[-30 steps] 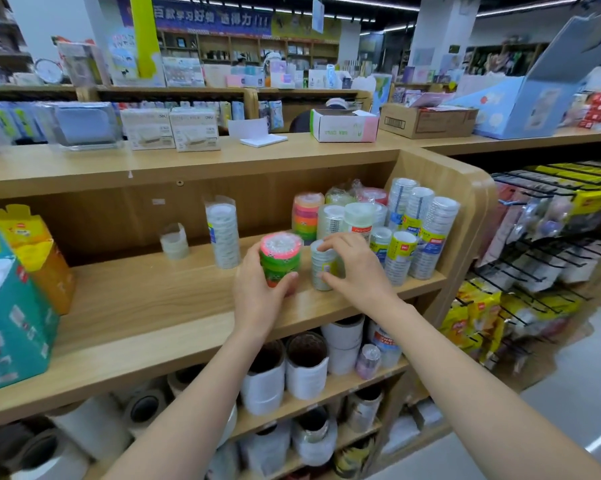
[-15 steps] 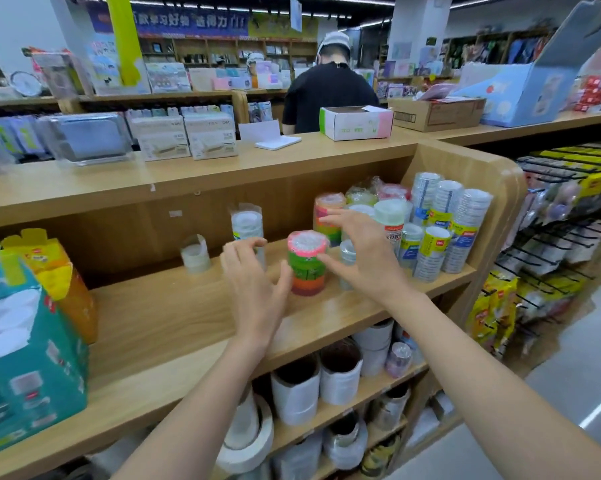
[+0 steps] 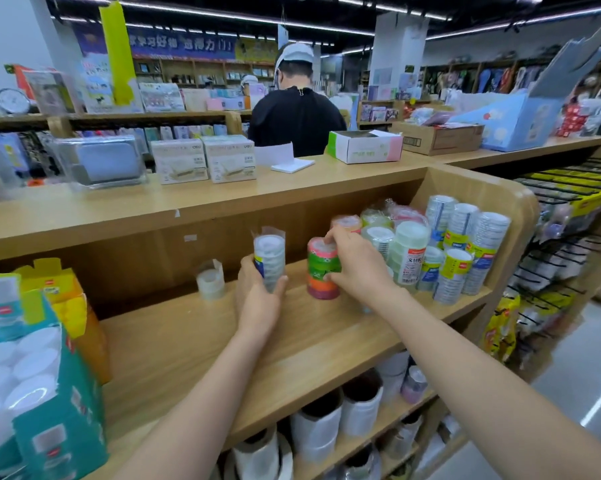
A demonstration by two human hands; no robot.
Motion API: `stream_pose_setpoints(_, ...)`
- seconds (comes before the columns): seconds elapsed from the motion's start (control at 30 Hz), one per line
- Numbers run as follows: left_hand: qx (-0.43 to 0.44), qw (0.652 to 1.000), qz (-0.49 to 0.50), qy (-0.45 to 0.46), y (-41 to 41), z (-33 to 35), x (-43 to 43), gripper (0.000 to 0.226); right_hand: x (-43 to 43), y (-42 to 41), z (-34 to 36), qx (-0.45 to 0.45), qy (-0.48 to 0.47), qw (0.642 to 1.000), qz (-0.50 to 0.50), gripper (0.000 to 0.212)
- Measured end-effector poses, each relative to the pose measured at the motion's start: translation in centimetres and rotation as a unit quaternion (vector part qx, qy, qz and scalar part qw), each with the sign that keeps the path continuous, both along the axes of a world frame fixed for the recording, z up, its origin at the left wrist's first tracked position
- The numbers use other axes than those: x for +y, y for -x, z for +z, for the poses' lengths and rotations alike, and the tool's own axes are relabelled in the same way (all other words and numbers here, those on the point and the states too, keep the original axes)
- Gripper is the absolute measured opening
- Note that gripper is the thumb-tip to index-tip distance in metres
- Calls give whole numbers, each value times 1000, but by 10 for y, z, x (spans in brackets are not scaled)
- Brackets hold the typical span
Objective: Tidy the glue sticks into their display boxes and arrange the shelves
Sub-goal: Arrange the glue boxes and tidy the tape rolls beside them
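On the wooden shelf (image 3: 195,344) my left hand (image 3: 259,299) grips a clear-wrapped stack of white tape rolls (image 3: 270,259), held upright. My right hand (image 3: 356,266) holds a coloured tape stack (image 3: 321,271) with pink, green, orange and purple bands, fingers over its top and thumb low on its side. To the right, many wrapped tape stacks (image 3: 454,251) crowd the shelf's corner. A small clear tape roll (image 3: 210,281) stands alone at the back left. A teal display box (image 3: 46,403) of white-capped tubes sits at the left edge, with a yellow-orange box (image 3: 70,306) behind it.
Larger tape rolls (image 3: 326,427) fill the lower shelves. The top counter carries white boxes (image 3: 205,161), a clear case (image 3: 99,162) and a green-pink open box (image 3: 364,147). A person in black (image 3: 297,116) stands behind the counter. Hanging goods (image 3: 562,237) line the right.
My left hand moved back and took hold of the clear-wrapped white stack. My right hand came down onto the coloured stack, which now stands further right. The camera view shifted slightly.
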State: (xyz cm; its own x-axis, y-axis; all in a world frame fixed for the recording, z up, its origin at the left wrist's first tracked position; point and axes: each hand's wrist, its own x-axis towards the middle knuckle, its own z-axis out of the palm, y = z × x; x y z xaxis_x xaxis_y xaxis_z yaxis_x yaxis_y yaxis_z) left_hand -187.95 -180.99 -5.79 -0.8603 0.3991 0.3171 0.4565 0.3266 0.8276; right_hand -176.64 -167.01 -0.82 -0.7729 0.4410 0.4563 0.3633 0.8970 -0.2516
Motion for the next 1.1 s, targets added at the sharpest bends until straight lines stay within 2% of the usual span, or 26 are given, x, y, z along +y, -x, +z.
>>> stream_pose_setpoints(0.13,-13,1000,-2,20,7,6,6,54,8,18,4,-39,-39,998,-35,53)
stream_pose_setpoints(0.3,-17,999,-15,43,12,11,14,59,14,32,4,-52,-75,994,-67,59)
stream_pose_setpoints(0.5,-15,998,-40,35,15,11,19,60,29,20,16,-28,34,999,-8,56)
stream_pose_setpoints(0.8,-11,998,-59,20,14,11,21,61,27,30,14,-19,-14,998,-60,44)
stream_pose_setpoints(0.97,-4,998,-66,20,11,10,19,61,22,34,14,-11,-10,997,-76,45)
stream_pose_setpoints(1.1,-3,997,-73,14,7,9,18,61,19,28,13,7,29,998,-64,43)
